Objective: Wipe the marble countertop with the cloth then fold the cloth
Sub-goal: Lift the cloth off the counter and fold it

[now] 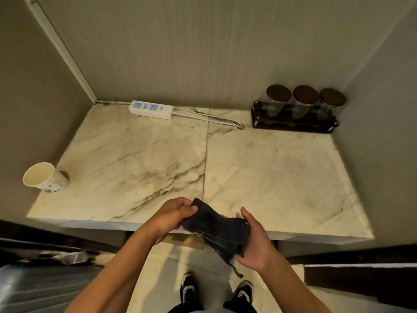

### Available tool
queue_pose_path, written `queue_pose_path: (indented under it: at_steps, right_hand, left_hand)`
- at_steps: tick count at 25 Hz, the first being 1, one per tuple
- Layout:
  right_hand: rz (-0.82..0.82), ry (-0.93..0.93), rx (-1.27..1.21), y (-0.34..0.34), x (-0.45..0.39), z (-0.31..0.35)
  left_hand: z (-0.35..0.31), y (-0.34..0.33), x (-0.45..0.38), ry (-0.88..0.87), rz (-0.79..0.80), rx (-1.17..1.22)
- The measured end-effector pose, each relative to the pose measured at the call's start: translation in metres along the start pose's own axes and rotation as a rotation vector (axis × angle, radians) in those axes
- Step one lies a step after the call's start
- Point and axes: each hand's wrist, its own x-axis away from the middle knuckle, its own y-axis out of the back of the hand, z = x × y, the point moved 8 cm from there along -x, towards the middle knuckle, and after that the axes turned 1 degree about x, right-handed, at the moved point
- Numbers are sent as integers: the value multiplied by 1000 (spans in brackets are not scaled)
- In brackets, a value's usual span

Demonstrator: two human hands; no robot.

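Observation:
A dark, bunched cloth (216, 231) hangs in the air over the front edge of the cream marble countertop (158, 159). My left hand (171, 216) pinches its upper left corner with fingers closed. Under the cloth's right side is my right hand (255, 240), which grips it with the thumb on top. A small loop tag dangles from the cloth's lower end. The cloth does not touch the marble.
A white paper cup (42, 177) stands at the counter's left edge. A white power strip (151, 109) with its cable lies along the back wall. A dark rack with three lidded jars (300, 107) sits at the back right. Walls enclose three sides.

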Motion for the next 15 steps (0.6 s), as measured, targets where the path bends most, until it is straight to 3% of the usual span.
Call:
queue_pose_path:
  at_steps: [5,10,15]
  right_hand:
    - [-199,55,283,-2,-24,20]
    - [-336,53,544,-33,-69,49]
    - [-465,162,752,-68,-120,78]
  left_hand:
    - [16,42,-2,4,-105,134]
    - [32,66,0,15,-90,298]
    - [48,86,-8,126,-272,274]
